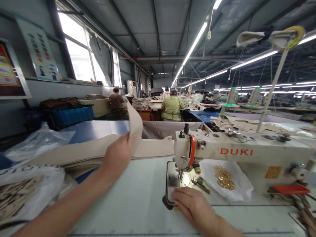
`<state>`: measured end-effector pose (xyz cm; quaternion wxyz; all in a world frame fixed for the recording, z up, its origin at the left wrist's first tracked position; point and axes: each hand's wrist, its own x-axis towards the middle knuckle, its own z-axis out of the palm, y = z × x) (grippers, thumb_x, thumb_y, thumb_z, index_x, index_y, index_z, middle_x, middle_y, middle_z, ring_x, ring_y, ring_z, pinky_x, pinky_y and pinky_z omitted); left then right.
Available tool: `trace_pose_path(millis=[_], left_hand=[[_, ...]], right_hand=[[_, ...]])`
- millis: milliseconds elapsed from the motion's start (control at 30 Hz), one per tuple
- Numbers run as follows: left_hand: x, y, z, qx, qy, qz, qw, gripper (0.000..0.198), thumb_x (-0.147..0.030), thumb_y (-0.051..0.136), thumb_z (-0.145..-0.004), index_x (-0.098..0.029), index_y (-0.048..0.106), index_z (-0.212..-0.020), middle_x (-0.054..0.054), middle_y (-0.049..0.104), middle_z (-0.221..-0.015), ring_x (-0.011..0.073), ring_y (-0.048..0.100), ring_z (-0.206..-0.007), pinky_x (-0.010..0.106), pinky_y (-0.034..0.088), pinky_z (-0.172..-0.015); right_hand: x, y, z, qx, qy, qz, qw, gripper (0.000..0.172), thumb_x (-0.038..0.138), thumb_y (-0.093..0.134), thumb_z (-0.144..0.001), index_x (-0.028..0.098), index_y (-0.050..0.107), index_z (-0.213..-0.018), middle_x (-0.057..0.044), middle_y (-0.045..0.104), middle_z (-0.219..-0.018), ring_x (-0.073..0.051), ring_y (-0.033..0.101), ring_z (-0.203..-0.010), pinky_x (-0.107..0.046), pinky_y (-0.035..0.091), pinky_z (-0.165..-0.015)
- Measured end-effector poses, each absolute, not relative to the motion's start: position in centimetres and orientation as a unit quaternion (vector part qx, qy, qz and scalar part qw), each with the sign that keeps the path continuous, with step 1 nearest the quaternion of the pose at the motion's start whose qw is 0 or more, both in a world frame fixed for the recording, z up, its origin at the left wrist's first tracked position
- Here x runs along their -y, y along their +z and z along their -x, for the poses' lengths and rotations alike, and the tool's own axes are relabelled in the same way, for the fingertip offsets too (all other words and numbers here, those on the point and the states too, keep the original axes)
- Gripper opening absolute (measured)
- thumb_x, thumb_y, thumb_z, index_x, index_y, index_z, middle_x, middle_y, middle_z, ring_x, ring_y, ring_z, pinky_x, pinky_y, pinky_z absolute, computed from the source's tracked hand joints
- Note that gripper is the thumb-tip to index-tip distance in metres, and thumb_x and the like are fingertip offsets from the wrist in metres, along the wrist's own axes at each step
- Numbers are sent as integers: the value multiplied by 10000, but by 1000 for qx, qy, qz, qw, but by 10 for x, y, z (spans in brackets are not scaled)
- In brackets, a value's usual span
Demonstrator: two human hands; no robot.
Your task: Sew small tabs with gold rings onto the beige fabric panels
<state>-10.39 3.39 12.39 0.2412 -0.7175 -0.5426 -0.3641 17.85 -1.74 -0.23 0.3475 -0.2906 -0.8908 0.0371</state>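
My left hand (117, 154) is closed on the edge of a beige fabric piece (135, 123), which stands up and curves above it. Behind and beneath that hand lies a stack of long beige fabric pieces (155, 148). My right hand (194, 202) rests on the bed of a white sewing machine (237, 141), just in front of the lit needle area. Its fingers are bent and pressed together at the metal plate (173, 179); whatever is under them is hidden. Small dark scissors-like snips (201, 185) lie behind my right hand.
Gold metal rings (224, 177) lie on a white sheet (243, 189) under the machine arm. A plastic bag (53, 177) with small strips sits at left. Thread cones (254, 96) stand behind the machine. Two people work farther back, one in a green top (172, 107).
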Motion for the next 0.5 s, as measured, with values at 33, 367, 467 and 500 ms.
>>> trace_pose_path(millis=[33, 367, 467, 500], left_hand=[[-54, 134, 88, 547, -337, 733, 225, 390, -190, 254, -925, -132, 519, -1204, 122, 644, -1117, 220, 602, -1028, 344, 454, -919], [-142, 15, 35, 702, -127, 699, 44, 466, -312, 359, -881, -54, 499, -1243, 246, 463, -1335, 327, 400, -1269, 492, 319, -1012], [-143, 0, 38, 712, -109, 693, 32, 648, -481, 336, -869, -17, 419, -1313, 267, 364, -1398, 340, 295, -1328, 501, 247, -1053], [-143, 0, 39, 712, -105, 693, 30, 685, -517, 331, -860, -20, 403, -1327, 258, 354, -1407, 332, 283, -1335, 489, 237, -1062]], right_hand=[[16, -3, -179, 890, 35, 290, 350, 232, 228, 424, -927, 202, 602, -1073, -59, 687, -1006, -185, 649, -902, -285, 529, -806], [-2, -20, -183, 890, 3, 275, 363, 282, 156, 441, -870, 203, 535, -1132, -68, 694, -998, -186, 674, -839, -249, 556, -726], [-3, -23, -182, 891, 21, 278, 359, 322, 137, 428, -865, 199, 519, -1168, -82, 683, -1034, -191, 666, -880, -260, 551, -764], [-4, -24, -183, 890, 23, 278, 361, 325, 133, 423, -866, 196, 517, -1171, -88, 682, -1033, -191, 665, -882, -262, 551, -768]])
